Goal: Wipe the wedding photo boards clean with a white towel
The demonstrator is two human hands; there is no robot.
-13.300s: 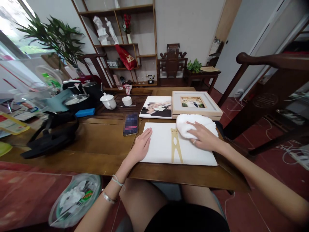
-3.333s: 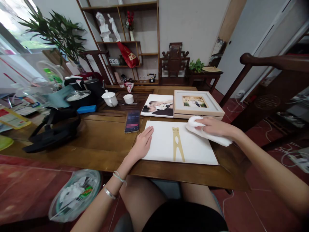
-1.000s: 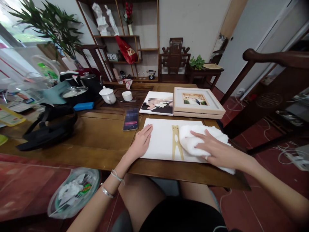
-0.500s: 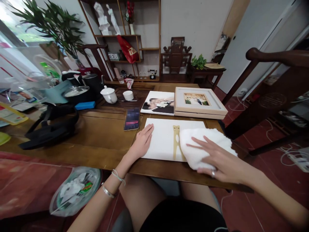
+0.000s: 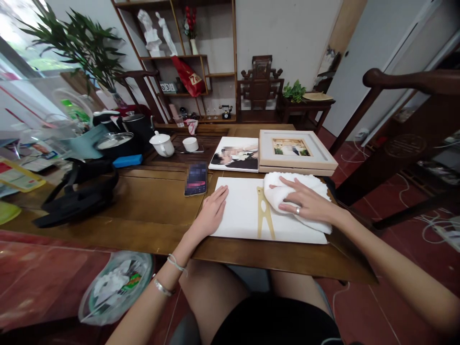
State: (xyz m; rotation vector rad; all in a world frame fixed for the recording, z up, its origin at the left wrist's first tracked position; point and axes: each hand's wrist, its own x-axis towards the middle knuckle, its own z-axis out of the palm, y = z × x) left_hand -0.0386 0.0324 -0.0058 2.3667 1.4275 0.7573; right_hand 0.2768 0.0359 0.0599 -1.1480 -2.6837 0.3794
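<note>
A flat white panel (image 5: pixel 239 215) lies on the table in front of me, with a gold-coloured forked stand (image 5: pixel 263 211) on its upper face. My left hand (image 5: pixel 214 208) rests flat on the panel's left edge, fingers stretched out and holding nothing. On the right half of the panel is a bunched white towel (image 5: pixel 318 191). My right hand (image 5: pixel 298 197) presses onto this towel from above and grips it, some fingers sunk in its folds. The towel covers the panel's upper right corner and reaches past its right edge.
Behind the panel lie a photo print (image 5: pixel 235 155) and a pale wooden picture frame (image 5: pixel 298 149). A phone (image 5: pixel 196 178) sits to the left. Farther left are a white lidded cup (image 5: pixel 161 143), a blue box (image 5: pixel 127 160) and a black strapped object (image 5: pixel 77 191). A chair (image 5: pixel 391 139) stands at right.
My right hand has moved the towel away from me, up the panel, uncovering the stand's lower fork and the panel's near right corner. My left hand stays in place.
</note>
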